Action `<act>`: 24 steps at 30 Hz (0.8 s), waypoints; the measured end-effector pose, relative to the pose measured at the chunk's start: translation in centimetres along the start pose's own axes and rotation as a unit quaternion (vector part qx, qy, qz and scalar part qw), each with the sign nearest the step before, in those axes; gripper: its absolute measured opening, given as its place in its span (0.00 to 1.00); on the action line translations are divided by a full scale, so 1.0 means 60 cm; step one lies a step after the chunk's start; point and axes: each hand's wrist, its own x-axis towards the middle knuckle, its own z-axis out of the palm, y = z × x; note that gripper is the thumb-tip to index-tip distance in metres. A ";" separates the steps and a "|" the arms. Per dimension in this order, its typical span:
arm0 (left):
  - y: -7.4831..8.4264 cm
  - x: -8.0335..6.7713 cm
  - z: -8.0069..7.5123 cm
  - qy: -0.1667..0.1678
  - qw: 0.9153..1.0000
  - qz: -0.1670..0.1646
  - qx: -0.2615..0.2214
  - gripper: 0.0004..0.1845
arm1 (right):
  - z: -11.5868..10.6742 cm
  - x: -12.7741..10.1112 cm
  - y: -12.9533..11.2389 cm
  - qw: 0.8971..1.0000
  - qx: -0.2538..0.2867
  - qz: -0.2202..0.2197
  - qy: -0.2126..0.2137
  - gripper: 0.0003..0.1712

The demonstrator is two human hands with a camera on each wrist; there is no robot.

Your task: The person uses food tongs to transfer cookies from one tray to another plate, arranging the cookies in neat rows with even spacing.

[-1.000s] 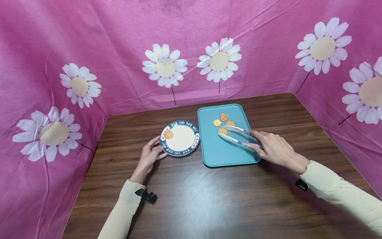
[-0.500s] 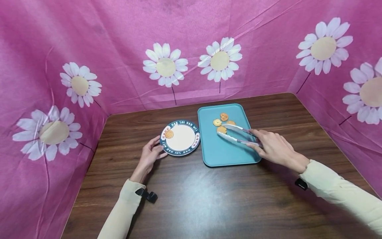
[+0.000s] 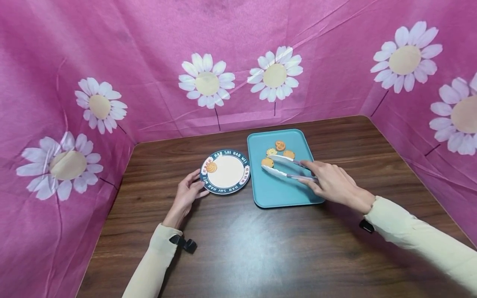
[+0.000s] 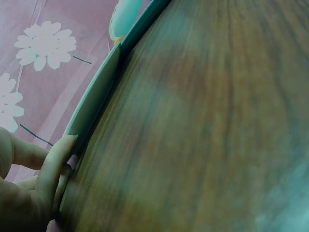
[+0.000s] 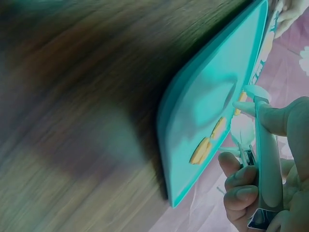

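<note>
My left hand (image 3: 186, 193) holds the left rim of a round white plate (image 3: 225, 171) with a dark lettered border. A swirled cookie (image 3: 211, 167) lies at the plate's left side. My right hand (image 3: 333, 182) grips metal tongs (image 3: 290, 175) over the teal tray (image 3: 283, 196), fingers curled round the handles in the right wrist view. Between the tong tips is a round golden cookie (image 3: 267, 162). Beyond them lie a pretzel-shaped cookie (image 3: 280, 145), a pale scalloped cookie (image 3: 271, 151), partly covered by the tongs, and another round cookie (image 3: 288, 155).
Plate and tray stand side by side on a dark wooden table (image 3: 238, 248), their edges close together. A pink cloth (image 3: 156, 62) printed with white daisies hangs behind the table and on both sides. Black camera mounts are strapped at both wrists.
The tongs and my right hand have shifted left over the tray, and the round cookie between the tips has moved left with them. My left hand and the plate have stayed put.
</note>
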 end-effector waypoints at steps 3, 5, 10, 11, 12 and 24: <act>0.000 0.001 -0.001 -0.004 1.000 0.000 -0.001 0.33 | 0.004 0.011 -0.008 1.000 0.006 -0.004 0.002 0.29; 0.000 0.001 -0.002 -0.003 1.000 0.000 -0.002 0.33 | 0.009 0.018 -0.013 1.000 0.010 -0.008 0.003 0.30; -0.001 -0.001 -0.002 0.000 1.000 0.001 0.000 0.33 | 0.020 0.032 -0.024 1.000 0.014 -0.019 0.002 0.32; -0.001 -0.002 -0.001 -0.001 1.000 0.001 0.000 0.33 | 0.022 0.035 -0.026 1.000 0.015 -0.022 0.002 0.32; -0.001 -0.002 -0.001 -0.002 1.000 0.002 -0.001 0.33 | 0.023 0.037 -0.029 1.000 0.016 -0.023 0.002 0.32; 0.000 -0.004 0.001 0.000 1.000 0.003 -0.003 0.33 | 0.037 0.071 -0.054 0.998 0.023 -0.050 -0.006 0.31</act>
